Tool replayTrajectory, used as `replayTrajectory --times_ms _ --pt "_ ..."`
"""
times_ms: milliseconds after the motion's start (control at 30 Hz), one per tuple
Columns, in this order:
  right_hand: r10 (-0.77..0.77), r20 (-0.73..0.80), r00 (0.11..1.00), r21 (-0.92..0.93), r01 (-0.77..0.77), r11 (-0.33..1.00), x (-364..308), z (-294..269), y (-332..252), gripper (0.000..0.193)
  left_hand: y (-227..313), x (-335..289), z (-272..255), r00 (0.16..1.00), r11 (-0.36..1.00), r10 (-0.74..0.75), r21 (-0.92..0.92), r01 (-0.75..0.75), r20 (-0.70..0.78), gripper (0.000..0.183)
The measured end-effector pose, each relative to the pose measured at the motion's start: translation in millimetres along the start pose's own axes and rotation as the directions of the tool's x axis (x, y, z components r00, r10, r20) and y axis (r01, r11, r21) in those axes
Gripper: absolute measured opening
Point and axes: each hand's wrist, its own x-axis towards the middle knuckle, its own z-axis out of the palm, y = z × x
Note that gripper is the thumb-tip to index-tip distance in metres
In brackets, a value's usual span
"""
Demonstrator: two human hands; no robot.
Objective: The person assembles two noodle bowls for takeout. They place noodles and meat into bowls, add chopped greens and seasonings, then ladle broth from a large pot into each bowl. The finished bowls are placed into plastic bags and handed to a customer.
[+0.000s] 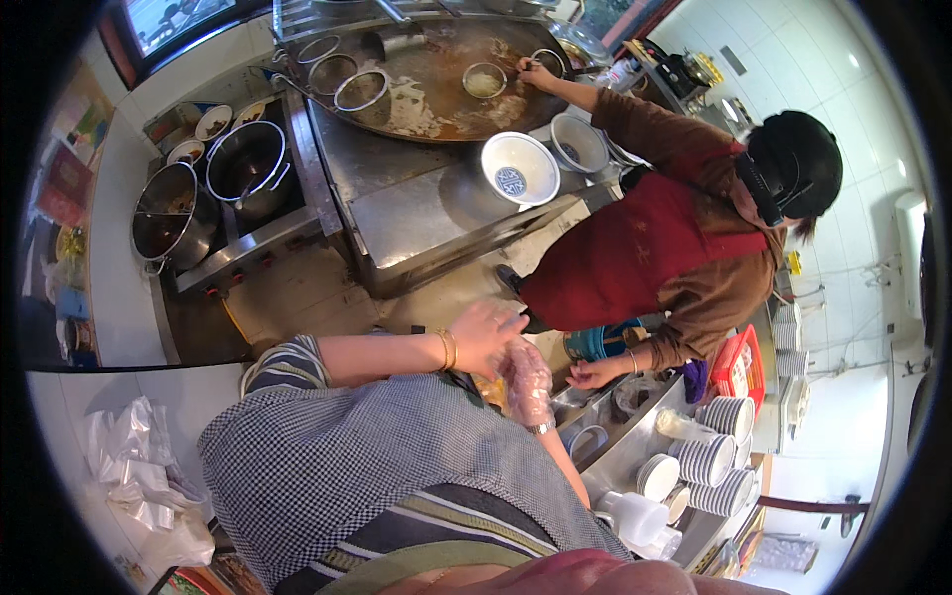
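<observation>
The right hand (527,369), in front of the apron (387,476), wears a clear glove (533,393), its watch (539,428) just behind the glove at the wrist. The bare left hand (481,335), a bangle (450,350) at its wrist, meets it from the left, so the hands are together at the glove's finger end; I cannot tell whether the left fingers pinch the plastic or only rest on it, nor whether the right hand is closed. The step in hand looks like fitting or adjusting that glove. The next move seems to call for a light pinch and an even pull, since such thin plastic could tear. Just right of the gloved hand is a co-worker's hand (595,373); farther right stand stacked bowls (716,458). Ahead of both hands are a large bowl (521,169) and, beyond it, a wide pan (436,109).
</observation>
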Motion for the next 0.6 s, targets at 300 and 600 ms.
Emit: replayTrajectory --times_ms 300,600 --pt "0.116 0.295 0.948 0.216 -0.185 0.959 56.1 46.3 -9.3 0.022 -50.2 -49.1 -14.9 0.978 0.981 -0.178 0.056 0.185 -0.11 0.114" --pt "-0.24 0.153 0.959 0.042 0.236 0.971 143.3 85.5 -43.7 0.016 -113.8 -47.1 -31.4 0.871 0.9 -0.357 0.125 0.417 -0.338 0.109"
